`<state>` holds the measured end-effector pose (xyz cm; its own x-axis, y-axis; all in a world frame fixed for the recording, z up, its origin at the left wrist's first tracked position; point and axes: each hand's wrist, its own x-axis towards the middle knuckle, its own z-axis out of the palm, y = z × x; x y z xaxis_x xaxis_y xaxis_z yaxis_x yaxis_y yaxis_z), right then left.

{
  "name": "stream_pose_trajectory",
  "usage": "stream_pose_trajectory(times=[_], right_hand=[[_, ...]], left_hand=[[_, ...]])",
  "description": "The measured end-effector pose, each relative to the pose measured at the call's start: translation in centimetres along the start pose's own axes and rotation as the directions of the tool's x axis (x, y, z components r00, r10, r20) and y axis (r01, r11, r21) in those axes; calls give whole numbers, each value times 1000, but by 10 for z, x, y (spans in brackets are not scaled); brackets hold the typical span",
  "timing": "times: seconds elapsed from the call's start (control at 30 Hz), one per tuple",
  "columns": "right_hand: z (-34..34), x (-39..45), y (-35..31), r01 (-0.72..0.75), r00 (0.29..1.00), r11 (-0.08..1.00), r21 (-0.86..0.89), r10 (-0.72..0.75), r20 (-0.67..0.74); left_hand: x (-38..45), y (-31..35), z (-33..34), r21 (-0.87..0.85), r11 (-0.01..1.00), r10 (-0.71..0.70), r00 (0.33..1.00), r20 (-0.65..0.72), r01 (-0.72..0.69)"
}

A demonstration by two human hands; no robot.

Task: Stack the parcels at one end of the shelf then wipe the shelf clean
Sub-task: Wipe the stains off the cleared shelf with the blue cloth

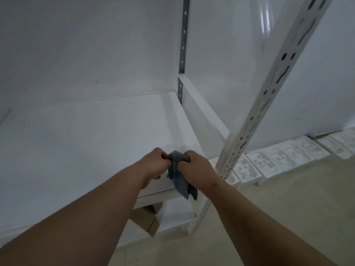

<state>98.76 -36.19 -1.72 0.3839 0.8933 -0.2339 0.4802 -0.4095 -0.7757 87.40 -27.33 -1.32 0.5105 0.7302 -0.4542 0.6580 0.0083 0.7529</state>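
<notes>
Two bare hands are meeting over the front edge of the white flat metal shelf [86, 143], and both are gripping the crumpled blue-grey cloth [177, 175]. The left hand [155, 162] is curling its fingers round the cloth's upper left part, while the right hand [196, 166] is clenching the bunched top from the other side. The cloth is sitting between the two fists, and its loose lower end is hanging down past the shelf's front lip, just beside the right wrist.

The shelf board is running back to a plain white wall [86, 45], meeting it along a thin seam. A grey perforated back upright [183, 45] is rising at the shelf's far right corner, and a white slotted front post [269, 96] is slanting across the view just to the right of the hands. Beyond the post, a beige floor [278, 198] is spreading out.

Below the shelf, a brown cardboard parcel [148, 217] is showing partly, with the left forearm hiding some of it. Along the foot of the right-hand wall, a row of white moulded foam trays [278, 158] is lying on the floor, well apart from the hands.
</notes>
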Motion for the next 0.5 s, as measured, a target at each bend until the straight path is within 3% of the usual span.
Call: stream_pose_trajectory(times=[0.07,0.2,0.4,0.5], right_hand=[[2,1,-14,7,1000,996,94,-8,8],[9,-2,-33,49,993,985,163,-65,96],[21,-6,-54,147,964,987,-58,-130,232],[30,-9,-59,155,957,984,-92,-127,261]], left_hand=[[-7,-2,-12,-221,969,-98,994,46,106],[-12,-8,-29,-448,871,-165,979,121,202],[-18,-28,-52,-567,800,-157,981,113,194],[-23,-35,-61,-526,843,-120,992,24,115]])
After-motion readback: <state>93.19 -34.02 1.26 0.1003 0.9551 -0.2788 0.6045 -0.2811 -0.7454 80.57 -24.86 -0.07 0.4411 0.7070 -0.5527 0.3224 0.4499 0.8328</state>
